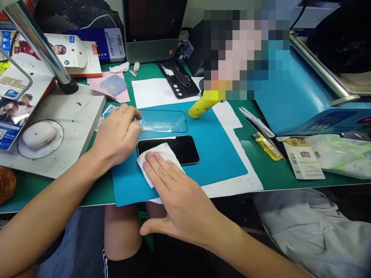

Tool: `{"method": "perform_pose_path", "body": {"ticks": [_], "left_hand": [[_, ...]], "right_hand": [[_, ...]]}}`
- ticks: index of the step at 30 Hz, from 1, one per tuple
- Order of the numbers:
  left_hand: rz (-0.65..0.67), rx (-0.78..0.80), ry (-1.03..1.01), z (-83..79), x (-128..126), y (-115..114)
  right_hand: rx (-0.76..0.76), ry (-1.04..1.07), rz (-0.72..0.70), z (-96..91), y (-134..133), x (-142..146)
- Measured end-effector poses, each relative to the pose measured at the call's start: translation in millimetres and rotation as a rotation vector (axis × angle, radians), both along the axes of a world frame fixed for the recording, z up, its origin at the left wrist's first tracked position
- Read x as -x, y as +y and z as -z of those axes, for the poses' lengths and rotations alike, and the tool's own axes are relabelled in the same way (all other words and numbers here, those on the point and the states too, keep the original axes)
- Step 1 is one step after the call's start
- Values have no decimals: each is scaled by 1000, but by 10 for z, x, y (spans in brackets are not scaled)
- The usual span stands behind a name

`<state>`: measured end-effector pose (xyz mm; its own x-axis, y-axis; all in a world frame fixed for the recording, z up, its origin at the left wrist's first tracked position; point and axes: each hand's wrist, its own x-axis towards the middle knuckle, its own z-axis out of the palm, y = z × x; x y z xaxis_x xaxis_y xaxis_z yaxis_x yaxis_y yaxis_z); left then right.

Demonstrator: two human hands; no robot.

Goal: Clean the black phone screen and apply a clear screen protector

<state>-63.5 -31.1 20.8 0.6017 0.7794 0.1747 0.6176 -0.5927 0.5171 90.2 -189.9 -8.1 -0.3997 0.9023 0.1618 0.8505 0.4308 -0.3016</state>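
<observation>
A smartphone (185,150) with a dark screen lies on a blue mat (220,154). My right hand (179,197) is spread flat, its fingers pressing a white wipe (162,150) over the phone's left end, the thumb held apart. Just beyond the phone lies a clear glass screen protector (165,121) with a thin black border. At its left end, my left hand (118,133) is closed, with fingers curled and a ring on one of them. Whatever may be between its thumb and fingertips is hidden.
Behind the mat are a black phone case (179,79) and a tilted yellow tube (203,105), near a pixelated area. A metal post (43,42) and a white earbud case (39,134) stand left. On the right are a cigarette box (304,158) and a blue container (290,92).
</observation>
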Motion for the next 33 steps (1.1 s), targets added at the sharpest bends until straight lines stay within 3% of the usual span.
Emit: {"method": "perform_pose_path", "body": {"ticks": [6,21,27,33], "left_hand": [[-17,-12,3,-1,6,10],[-12,-18,-9,4,-1,3],[-19,-14,-5,5,12,5],[-13,-23,10,0,7,-7]], "right_hand": [[49,23,43,-3,143,71],[17,13,36,-18,-6,48],[73,23,-7,-51,128,51],[55,-11,-6,33,-63,-78]]}}
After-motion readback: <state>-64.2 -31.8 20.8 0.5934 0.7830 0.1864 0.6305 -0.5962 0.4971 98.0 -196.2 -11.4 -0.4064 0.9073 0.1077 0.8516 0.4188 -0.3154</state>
